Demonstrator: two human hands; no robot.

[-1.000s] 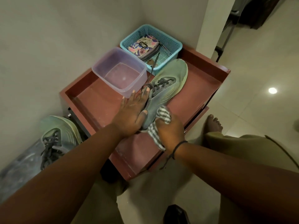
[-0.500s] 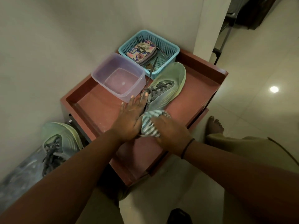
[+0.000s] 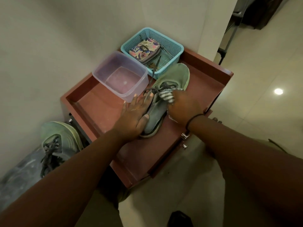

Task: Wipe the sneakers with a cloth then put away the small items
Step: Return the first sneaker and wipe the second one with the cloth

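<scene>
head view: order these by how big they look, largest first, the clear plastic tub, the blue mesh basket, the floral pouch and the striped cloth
1. Clear plastic tub and blue mesh basket: they look alike, and the tub sits nearer the camera, so no ranking.
2. Floral pouch inside the basket.
3. Striped cloth, partly hidden by the right hand.

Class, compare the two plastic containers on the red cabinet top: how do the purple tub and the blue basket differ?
The purple tub has smooth, see-through walls; the blue basket has perforated mesh walls. The tub holds no objects, whereas the basket holds a floral pouch and other small items. The tub sits nearer the person, the basket behind it in the corner. Both are open-topped, rectangular plastic containers.
</scene>
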